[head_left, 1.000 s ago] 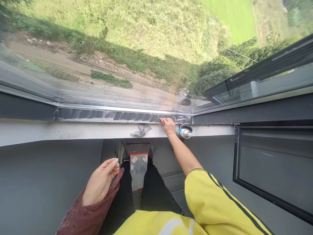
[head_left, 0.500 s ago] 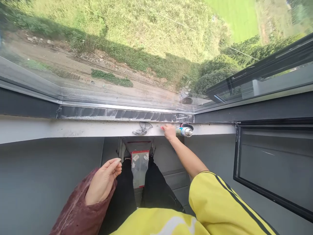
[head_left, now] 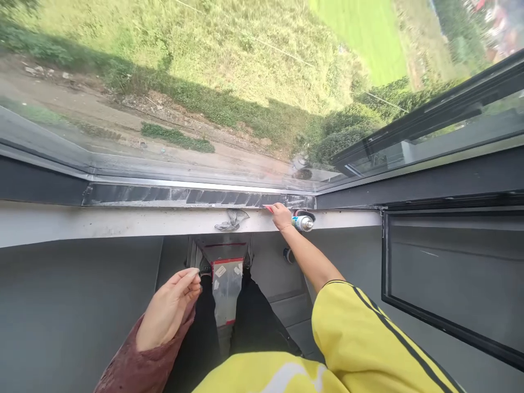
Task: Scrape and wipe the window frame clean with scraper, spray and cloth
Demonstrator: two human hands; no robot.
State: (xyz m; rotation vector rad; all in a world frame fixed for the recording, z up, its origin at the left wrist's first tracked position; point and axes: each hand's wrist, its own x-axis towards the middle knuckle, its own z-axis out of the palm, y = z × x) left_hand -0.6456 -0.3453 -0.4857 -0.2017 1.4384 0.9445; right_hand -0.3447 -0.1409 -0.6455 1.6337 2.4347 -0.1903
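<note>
My right hand (head_left: 282, 216) reaches to the white sill and is closed on a small red scraper (head_left: 268, 208), mostly covered by the fingers. Its red tip touches or nearly touches the dark lower window frame (head_left: 204, 197), which is streaked with whitish residue. Just right of the hand a spray can (head_left: 302, 222) lies on its side, with a dark brush (head_left: 307, 213) partly behind it. On the left, a crumpled grey cloth (head_left: 232, 219) rests on the sill. My left hand (head_left: 170, 305) hangs in the air with fingers pinched together; whatever they hold is hidden.
The white sill (head_left: 135, 222) runs beneath the window glass. Below, a ladder (head_left: 227, 289) with a red-edged top stands between my legs. A round dark object (head_left: 289, 255) is lower down by the wall. To the right is a black-framed panel (head_left: 450, 273).
The red scraper's tip has moved up from the sill to the dark frame edge, with my right hand turned slightly. My left hand stays pinched. The whole view has shifted a little.
</note>
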